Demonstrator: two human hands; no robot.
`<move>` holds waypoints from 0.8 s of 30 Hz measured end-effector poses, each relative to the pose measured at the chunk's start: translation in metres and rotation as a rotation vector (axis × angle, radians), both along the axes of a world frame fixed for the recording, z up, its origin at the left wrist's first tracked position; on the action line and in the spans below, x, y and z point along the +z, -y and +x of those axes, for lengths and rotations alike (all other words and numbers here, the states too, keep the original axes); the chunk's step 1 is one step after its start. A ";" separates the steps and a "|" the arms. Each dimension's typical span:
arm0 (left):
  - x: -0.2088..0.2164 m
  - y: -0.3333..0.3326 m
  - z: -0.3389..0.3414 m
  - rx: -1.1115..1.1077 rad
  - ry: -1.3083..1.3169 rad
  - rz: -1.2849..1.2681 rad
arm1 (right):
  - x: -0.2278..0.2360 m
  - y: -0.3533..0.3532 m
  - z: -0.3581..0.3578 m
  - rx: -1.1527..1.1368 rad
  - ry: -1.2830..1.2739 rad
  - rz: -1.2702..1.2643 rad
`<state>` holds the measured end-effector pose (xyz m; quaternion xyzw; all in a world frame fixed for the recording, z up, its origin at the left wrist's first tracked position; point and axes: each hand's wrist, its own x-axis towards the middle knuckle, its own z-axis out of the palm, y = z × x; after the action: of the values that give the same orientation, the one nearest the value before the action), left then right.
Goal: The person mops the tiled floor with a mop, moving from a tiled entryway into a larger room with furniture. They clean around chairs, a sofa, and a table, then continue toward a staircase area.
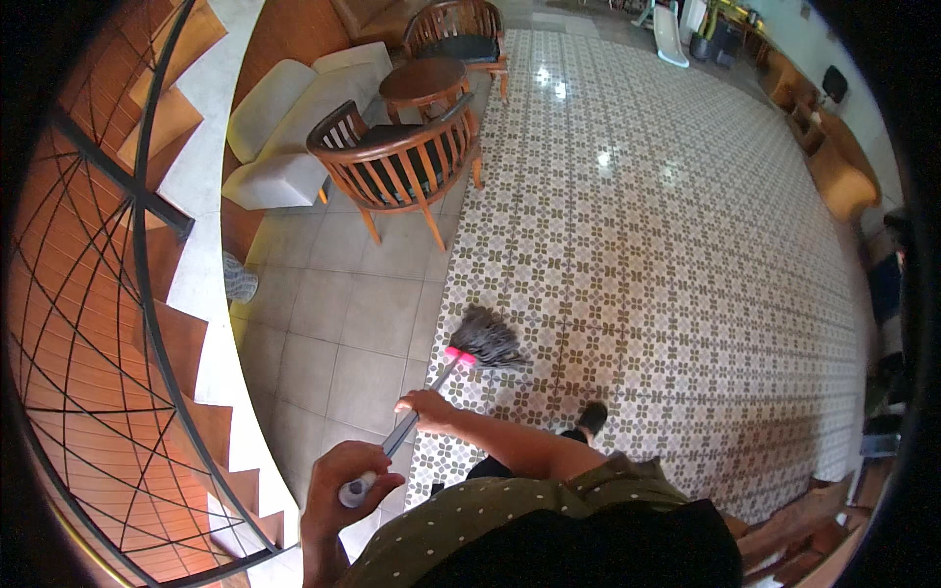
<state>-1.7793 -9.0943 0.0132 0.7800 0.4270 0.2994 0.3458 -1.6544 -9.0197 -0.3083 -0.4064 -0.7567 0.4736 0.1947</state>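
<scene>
1. On the patterned tile floor (667, 255), a mop (469, 351) rests with its grey string head spread just in front of the person's dark shoe (591, 418).
2. A pink collar joins the mop head to a grey handle, which slants down and to the left toward the person.
3. Partway up the handle, the right hand (427, 406) is closed around it, the forearm reaching across the body.
4. At the top end of the handle, the left hand (345, 482) is clamped on the white grip, fingers wrapped round it.
5. Left of the mop the floor changes to plain grey tiles (333, 323).
6. Beyond them stand a wooden armchair (397, 167) with a dark seat, a small round wooden table (423, 78), a second wooden chair (459, 34) and a pale sofa (279, 137).
7. No bucket or other container can be made out near the mop.
8. A staircase (167, 323) with wooden treads and a black metal railing (88, 323) curves down the left side.
</scene>
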 end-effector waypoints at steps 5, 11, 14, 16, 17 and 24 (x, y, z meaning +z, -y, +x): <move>-0.015 0.024 -0.008 -0.031 -0.101 0.059 | 0.001 0.014 -0.009 0.074 -0.017 -0.083; -0.021 0.063 -0.011 -0.072 0.026 0.045 | 0.024 0.061 0.016 0.019 0.134 0.042; -0.026 0.087 -0.003 -0.089 0.113 -0.038 | 0.027 0.094 0.045 0.000 0.119 -0.070; -0.034 0.106 0.013 -0.131 0.189 -0.139 | 0.021 0.130 0.075 -0.061 0.156 -0.063; -0.039 0.115 0.021 -0.179 0.214 -0.176 | 0.016 0.150 0.090 -0.083 0.174 -0.063; -0.103 0.196 0.104 -0.454 0.328 -0.352 | -0.031 0.309 0.212 -0.293 0.388 -0.112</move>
<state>-1.6758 -9.2904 -0.0898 0.7249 0.2263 0.2579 0.5974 -1.4426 -9.3292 -0.3395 -0.6052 -0.6855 0.3947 0.0898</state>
